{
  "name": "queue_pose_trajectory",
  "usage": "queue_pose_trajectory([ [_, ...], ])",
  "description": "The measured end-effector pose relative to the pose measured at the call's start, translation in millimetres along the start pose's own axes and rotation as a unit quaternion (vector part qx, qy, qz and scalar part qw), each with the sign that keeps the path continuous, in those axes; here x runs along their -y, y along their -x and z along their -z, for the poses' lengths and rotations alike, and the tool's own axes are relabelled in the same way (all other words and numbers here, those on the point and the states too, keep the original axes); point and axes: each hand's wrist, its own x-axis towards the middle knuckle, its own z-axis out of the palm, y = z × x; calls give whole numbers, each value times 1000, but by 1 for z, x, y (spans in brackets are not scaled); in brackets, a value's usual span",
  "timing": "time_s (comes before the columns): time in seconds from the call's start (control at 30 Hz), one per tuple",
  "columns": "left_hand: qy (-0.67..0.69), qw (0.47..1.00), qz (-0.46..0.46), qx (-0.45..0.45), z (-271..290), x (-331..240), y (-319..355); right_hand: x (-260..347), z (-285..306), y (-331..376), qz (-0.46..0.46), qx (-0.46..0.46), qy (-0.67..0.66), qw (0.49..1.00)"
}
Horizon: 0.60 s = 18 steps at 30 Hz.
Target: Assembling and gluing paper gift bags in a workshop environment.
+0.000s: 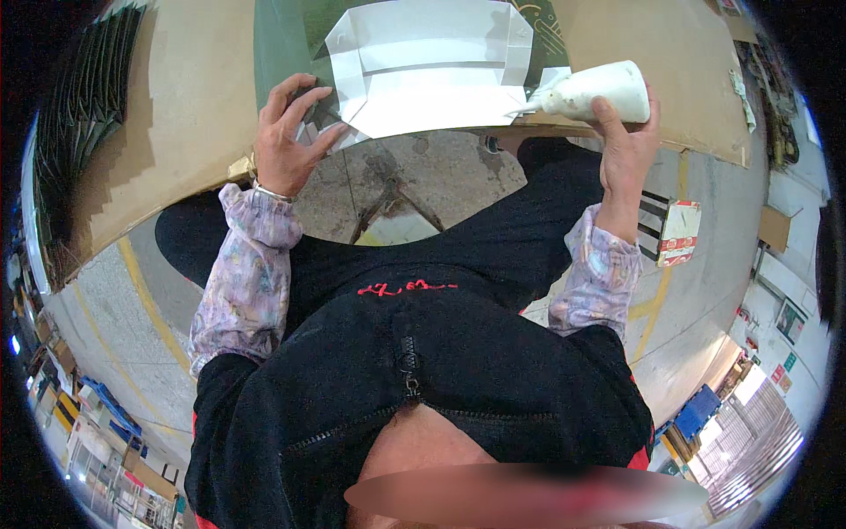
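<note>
My right hand point(626, 141) is wrapped round a white squeeze bottle point(608, 93), tipped on its side. The bottle's narrow nozzle points left and reaches the right end of a white folded card piece point(432, 97). This card has raised flaps along its sides and lies on a dark green printed sheet point(291, 44) at the table's front edge. At the card's left end is my left hand point(295, 132), fingers apart and curved, thumb near a folded corner flap. Nothing shows between those fingers.
A brown cardboard-covered table point(203, 79) spans the front. Dark green folded pieces point(84, 106) stand stacked at its far left. Below the right edge is a small rack with a red and white panel point(679, 231). My legs straddle the floor under the table.
</note>
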Motion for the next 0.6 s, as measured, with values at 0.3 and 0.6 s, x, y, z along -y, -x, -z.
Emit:
queue_pose_trajectory([
  [0.3,8,1000,-4,-3,-1,2,0,2,10,-19,3,-45,-3,999],
  [0.6,3,1000,0,3,2,-1,0,-17,27,-32,-38,-51,-110,992],
])
